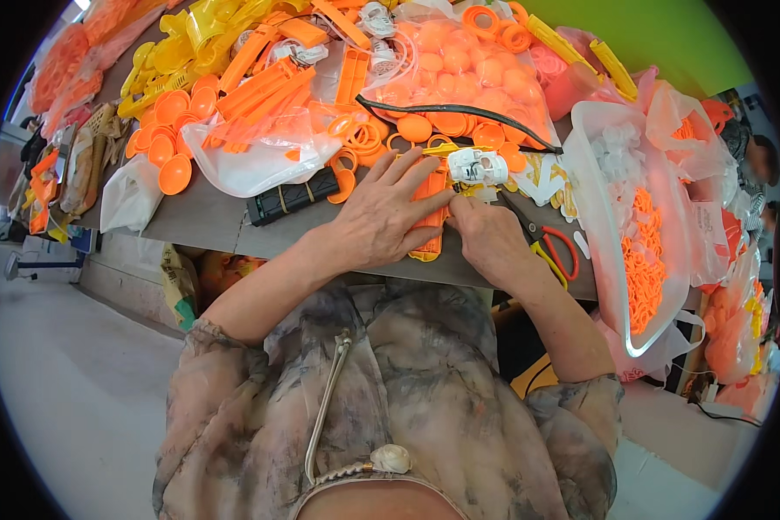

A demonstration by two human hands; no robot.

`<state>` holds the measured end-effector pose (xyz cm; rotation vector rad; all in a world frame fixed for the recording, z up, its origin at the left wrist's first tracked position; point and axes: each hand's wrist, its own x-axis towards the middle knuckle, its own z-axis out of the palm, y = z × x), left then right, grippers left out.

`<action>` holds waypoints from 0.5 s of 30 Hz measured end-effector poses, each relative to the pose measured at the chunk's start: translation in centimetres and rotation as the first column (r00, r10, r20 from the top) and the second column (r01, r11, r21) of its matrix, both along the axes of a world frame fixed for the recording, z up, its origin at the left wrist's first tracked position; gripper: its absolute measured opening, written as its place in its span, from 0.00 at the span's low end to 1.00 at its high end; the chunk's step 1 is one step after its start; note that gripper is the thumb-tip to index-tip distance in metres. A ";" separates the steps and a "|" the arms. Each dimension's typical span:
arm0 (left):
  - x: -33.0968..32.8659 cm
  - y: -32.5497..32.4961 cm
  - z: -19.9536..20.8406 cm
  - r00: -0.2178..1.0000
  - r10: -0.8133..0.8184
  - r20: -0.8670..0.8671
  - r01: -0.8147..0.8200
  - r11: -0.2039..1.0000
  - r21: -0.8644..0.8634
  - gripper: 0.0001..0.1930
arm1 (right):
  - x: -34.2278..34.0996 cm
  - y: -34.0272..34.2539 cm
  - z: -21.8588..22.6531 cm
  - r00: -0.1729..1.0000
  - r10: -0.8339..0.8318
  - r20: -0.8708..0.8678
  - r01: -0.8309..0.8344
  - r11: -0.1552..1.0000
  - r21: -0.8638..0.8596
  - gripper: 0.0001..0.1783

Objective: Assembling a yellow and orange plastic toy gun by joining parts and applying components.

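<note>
My left hand [381, 217] lies over a long orange plastic piece [426, 254] at the table's near edge, its fingers spread and its thumb across the piece. Close against the piece's right side is my right hand [494, 243], fingers curled and pressed together; what they grip is hidden. Just beyond the fingertips sits a white plastic part [478, 167] with black markings. Scissors [553, 247] with red and yellow handles rest to the right of my right hand. Left of my left wrist lies a black ridged block [293, 198].
A clear bag of orange balls [464, 65] fills the far middle. Orange spoons [174, 173] and yellow parts [204, 26] pile up at the left. A translucent tub [591, 221] holding small orange loops [646, 277] stands at the right edge. A dark strap [459, 110] crosses the pile.
</note>
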<state>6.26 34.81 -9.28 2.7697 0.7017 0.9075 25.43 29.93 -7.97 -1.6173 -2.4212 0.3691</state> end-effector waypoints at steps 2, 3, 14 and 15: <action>-1.2 -0.6 0.7 0.996 0.027 0.090 -0.028 1.000 0.011 0.22 | -0.1 -0.1 0.3 1.000 -0.012 0.023 0.013 1.000 -0.023 0.07; -2.3 -1.1 1.2 0.982 0.046 0.182 -0.050 0.999 0.017 0.21 | 0.0 -0.5 0.3 1.000 -0.026 -0.015 0.026 1.000 0.002 0.07; -11.7 -1.6 1.9 0.823 0.480 -0.305 -0.496 0.868 0.026 0.23 | -3.1 -4.8 -0.4 0.955 -0.128 -0.267 0.197 0.948 0.248 0.28; -11.6 -1.4 1.9 0.804 0.477 -0.356 -0.521 0.853 -0.034 0.24 | -3.1 -4.8 -0.5 0.955 -0.131 -0.267 0.200 0.948 0.249 0.28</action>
